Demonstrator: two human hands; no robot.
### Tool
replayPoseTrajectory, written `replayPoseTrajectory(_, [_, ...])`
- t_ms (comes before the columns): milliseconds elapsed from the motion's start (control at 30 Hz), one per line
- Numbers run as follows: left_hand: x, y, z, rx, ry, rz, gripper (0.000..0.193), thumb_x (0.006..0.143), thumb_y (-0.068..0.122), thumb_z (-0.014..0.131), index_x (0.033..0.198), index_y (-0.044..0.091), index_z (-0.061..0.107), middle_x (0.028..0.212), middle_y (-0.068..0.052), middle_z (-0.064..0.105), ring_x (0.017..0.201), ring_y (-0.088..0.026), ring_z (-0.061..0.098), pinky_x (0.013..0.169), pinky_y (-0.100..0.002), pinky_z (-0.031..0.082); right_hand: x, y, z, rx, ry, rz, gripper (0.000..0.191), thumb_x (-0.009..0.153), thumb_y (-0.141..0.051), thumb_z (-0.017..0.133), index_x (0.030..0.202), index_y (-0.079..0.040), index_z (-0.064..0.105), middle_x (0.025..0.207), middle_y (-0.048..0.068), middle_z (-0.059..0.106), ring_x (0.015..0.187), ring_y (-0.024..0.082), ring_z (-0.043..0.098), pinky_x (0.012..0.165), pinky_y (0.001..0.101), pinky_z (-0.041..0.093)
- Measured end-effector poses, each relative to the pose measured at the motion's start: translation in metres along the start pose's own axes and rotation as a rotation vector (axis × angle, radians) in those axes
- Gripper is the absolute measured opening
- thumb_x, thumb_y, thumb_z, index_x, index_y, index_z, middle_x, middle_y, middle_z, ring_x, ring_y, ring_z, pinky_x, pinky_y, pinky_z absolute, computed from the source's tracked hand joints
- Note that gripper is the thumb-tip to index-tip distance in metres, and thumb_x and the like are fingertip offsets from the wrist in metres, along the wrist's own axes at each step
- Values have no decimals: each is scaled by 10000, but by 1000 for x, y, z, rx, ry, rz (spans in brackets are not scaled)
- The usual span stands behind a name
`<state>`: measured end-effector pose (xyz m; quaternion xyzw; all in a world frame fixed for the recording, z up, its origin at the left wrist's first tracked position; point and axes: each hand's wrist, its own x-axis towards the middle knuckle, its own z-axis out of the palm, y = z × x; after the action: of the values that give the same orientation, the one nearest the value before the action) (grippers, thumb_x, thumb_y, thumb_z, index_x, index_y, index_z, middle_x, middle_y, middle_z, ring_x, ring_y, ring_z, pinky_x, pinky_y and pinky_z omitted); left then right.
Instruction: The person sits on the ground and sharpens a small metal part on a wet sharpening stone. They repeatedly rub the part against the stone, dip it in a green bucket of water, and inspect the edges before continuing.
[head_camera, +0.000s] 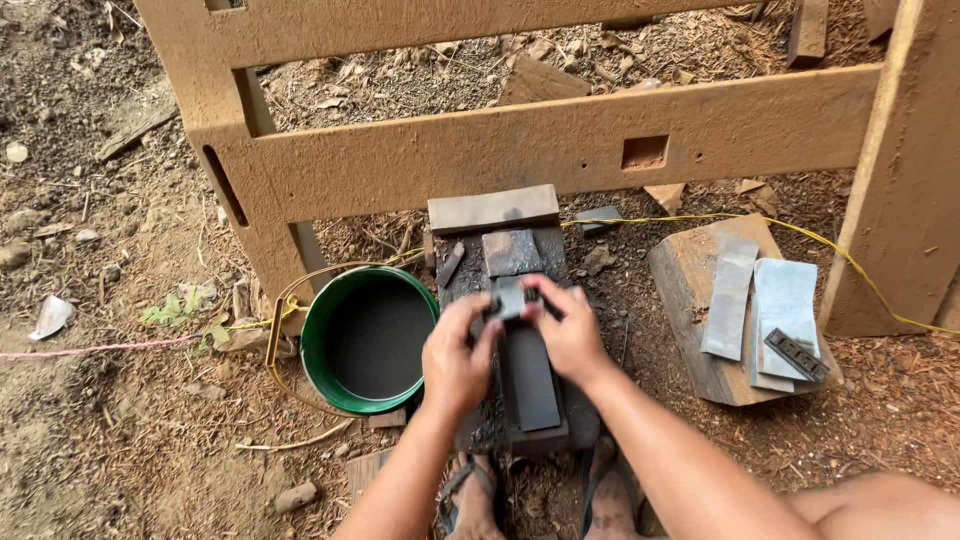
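At the left of the frame a green bucket (366, 340) of dark water sits on the dirt. Just right of it, the left hand (455, 358) and the right hand (568, 335) meet at mid-frame over a long dark sharpening stone (532, 382). Between them is a small grey metal blade (510, 297), pinched from both sides: its edges lie under the curled fingertips of each hand and its flat face shows in the gap between them. Further right, a wooden block (690, 280) carries several flat grey stones (730, 296).
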<state>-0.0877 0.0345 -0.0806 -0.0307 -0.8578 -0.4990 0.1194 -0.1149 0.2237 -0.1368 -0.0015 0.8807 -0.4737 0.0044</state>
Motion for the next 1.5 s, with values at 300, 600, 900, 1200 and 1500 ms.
replayPoseTrajectory(300, [-8,0,2,-18,32,-28,296,870,76,773,1153,102,687,1152,-136,753,1002,-275,762,840,-365,623,-2,11,-1,-85,11,-119,403,904,-123,650,1283,-241,719,932,53,523,913,212,506,831,336,456])
replayPoseTrajectory(600, [-44,13,0,45,55,103,344,826,70,769,1156,55,675,1155,-156,734,1052,-312,736,888,-406,584,-44,2,-10,-1,-100,-105,438,842,-172,718,1276,-237,725,1037,33,624,923,215,514,855,347,468])
replayPoseTrajectory(900, [-48,17,2,28,-2,65,353,820,82,801,1151,68,679,1140,-137,743,1061,-283,743,900,-393,604,-55,-2,-13,76,-76,-23,390,874,-155,730,1258,-222,722,1016,50,620,978,210,555,910,396,461])
replayPoseTrajectory(1200, [-16,10,5,-31,-39,142,320,854,60,783,1152,48,666,1175,-165,731,1074,-288,731,887,-384,604,-30,-5,-12,116,-13,21,286,932,-166,681,1210,-219,723,1052,18,691,1030,198,562,923,373,477])
replayPoseTrajectory(1500, [9,10,17,-44,-130,-69,288,887,127,748,1163,75,685,1168,-117,743,958,-244,747,817,-363,607,-15,-9,-20,293,34,43,306,949,-184,686,1249,-125,700,1122,53,772,1033,217,650,955,414,518])
